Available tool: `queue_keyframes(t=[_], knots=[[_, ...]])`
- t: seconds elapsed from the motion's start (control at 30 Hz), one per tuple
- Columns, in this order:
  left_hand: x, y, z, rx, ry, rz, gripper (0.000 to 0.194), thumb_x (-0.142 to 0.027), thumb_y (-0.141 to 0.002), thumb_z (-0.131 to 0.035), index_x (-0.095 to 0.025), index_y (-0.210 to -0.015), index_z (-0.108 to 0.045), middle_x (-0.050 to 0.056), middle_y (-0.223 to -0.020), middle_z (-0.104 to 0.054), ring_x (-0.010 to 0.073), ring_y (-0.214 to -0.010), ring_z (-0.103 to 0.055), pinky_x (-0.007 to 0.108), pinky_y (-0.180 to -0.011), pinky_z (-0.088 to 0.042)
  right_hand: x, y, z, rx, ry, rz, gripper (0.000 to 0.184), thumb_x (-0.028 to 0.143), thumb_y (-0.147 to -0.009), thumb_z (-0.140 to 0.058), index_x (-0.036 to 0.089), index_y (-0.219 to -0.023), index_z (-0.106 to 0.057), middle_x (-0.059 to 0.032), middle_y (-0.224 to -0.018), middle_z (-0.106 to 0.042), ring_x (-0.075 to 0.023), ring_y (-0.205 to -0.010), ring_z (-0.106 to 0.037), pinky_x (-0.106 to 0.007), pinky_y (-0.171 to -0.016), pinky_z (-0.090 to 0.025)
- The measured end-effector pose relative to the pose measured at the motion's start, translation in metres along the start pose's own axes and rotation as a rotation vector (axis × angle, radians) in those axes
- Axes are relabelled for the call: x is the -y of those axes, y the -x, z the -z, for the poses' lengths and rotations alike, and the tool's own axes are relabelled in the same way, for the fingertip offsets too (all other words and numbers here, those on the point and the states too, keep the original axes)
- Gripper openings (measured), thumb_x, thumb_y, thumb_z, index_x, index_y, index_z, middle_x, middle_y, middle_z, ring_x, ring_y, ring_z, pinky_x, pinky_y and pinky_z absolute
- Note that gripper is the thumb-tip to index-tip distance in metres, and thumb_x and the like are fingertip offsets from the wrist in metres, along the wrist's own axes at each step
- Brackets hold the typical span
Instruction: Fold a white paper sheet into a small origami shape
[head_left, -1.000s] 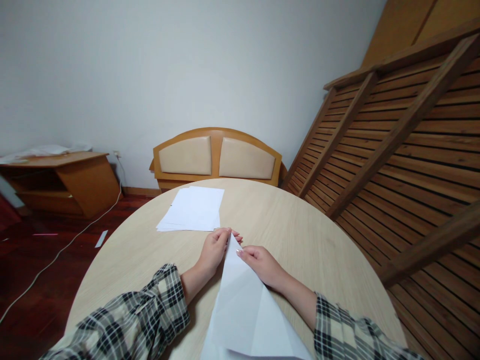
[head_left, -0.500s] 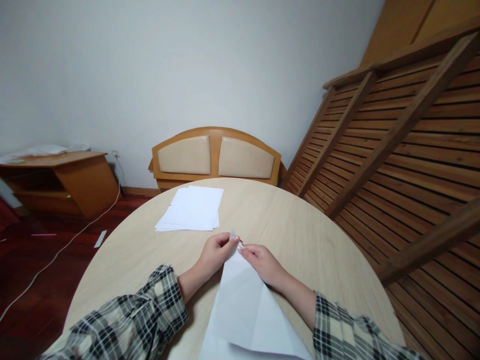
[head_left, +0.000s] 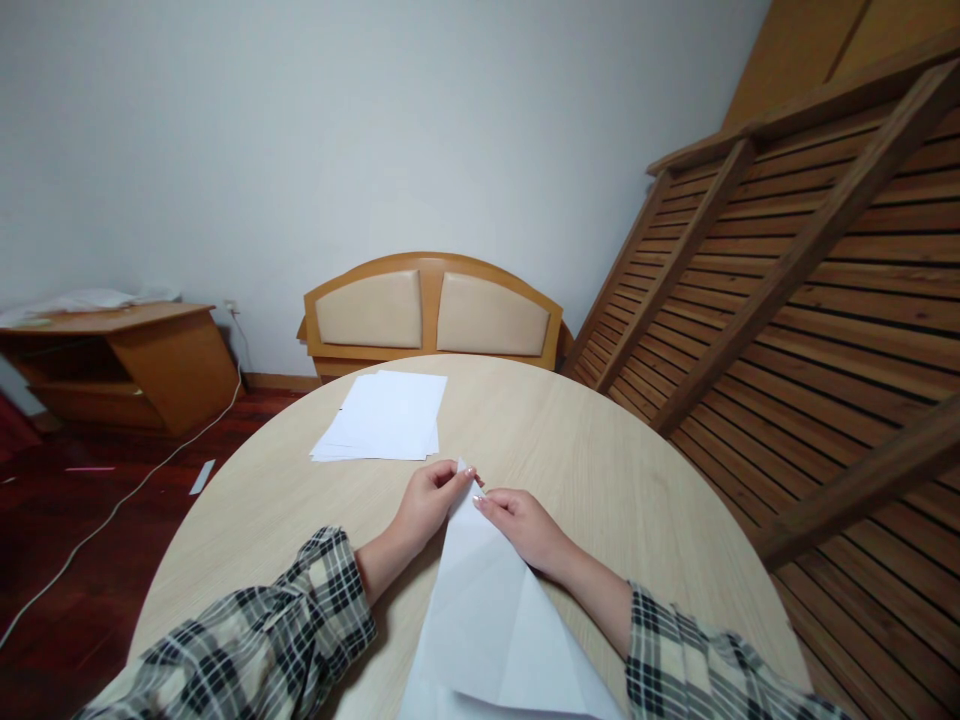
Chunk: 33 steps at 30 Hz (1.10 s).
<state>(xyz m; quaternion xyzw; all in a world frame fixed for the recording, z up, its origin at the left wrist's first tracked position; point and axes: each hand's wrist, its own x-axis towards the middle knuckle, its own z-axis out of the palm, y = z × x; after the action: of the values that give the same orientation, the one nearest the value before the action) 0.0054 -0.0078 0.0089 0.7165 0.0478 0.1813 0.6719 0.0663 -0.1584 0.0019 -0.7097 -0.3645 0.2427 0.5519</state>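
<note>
White paper [head_left: 487,610], folded to a narrow point, is pinched near its tip by our left hand [head_left: 426,502] and, just beside that, along its right edge by our right hand [head_left: 526,530]. From our grip it widens back toward us over the round table [head_left: 600,440]. Beyond the grip, to the left, lie loose sheets [head_left: 386,420]; farther off stands a padded headboard [head_left: 430,310], and well to the right slants a slatted wooden panel [head_left: 810,330].

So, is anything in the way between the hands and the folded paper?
Nothing visible: the left hand and right hand both hold the folded paper near its pointed tip. The loose sheets lie beyond, to the left.
</note>
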Motion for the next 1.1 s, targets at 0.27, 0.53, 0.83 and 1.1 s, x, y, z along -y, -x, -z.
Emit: queue_keyframes(t=[0.27,0.53,0.83,1.1], knots=[[0.0009,0.0015,-0.0002,0.000,0.024,-0.009,0.029,-0.042,-0.078,-0.065,-0.015,-0.071,-0.072,0.005,-0.072,-0.070,0.0175,-0.068,-0.060,0.025,-0.061,-0.043,-0.0041,-0.0004,-0.0001,0.005,0.018,0.017,0.051,0.062,-0.082,-0.051,0.017,-0.059,-0.046,0.0029,-0.059,-0.038,-0.0108,-0.057,-0.035,-0.024,-0.052,-0.027],[-0.0007,0.0009,-0.0012,0.014,0.109,0.027,0.029,-0.044,-0.077,-0.065,-0.016,-0.070,-0.068,0.005,-0.075,-0.071,0.0182,-0.069,-0.061,0.026,-0.064,-0.045,-0.0034,-0.0002,-0.0002,0.004,0.034,0.041,0.051,0.062,-0.083,-0.049,0.017,-0.059,-0.046,0.0026,-0.059,-0.040,-0.0111,-0.058,-0.036,-0.024,-0.054,-0.028],[0.0032,-0.0023,0.0008,-0.050,0.131,0.002,0.025,-0.042,-0.074,-0.069,-0.017,-0.071,-0.069,0.008,-0.079,-0.072,0.0216,-0.078,-0.064,0.029,-0.071,-0.048,0.0021,0.0021,-0.0005,-0.005,0.066,0.045,0.051,0.062,-0.082,-0.050,0.018,-0.058,-0.045,0.0024,-0.058,-0.038,-0.0112,-0.057,-0.035,-0.025,-0.052,-0.027],[0.0029,-0.0023,0.0010,-0.057,0.071,-0.011,0.028,-0.043,-0.077,-0.066,-0.016,-0.072,-0.070,0.008,-0.078,-0.072,0.0203,-0.075,-0.062,0.028,-0.068,-0.046,0.0032,0.0024,-0.0009,-0.003,0.058,0.035,0.049,0.060,-0.083,-0.050,0.018,-0.059,-0.046,0.0025,-0.058,-0.039,-0.0111,-0.056,-0.034,-0.025,-0.052,-0.027]])
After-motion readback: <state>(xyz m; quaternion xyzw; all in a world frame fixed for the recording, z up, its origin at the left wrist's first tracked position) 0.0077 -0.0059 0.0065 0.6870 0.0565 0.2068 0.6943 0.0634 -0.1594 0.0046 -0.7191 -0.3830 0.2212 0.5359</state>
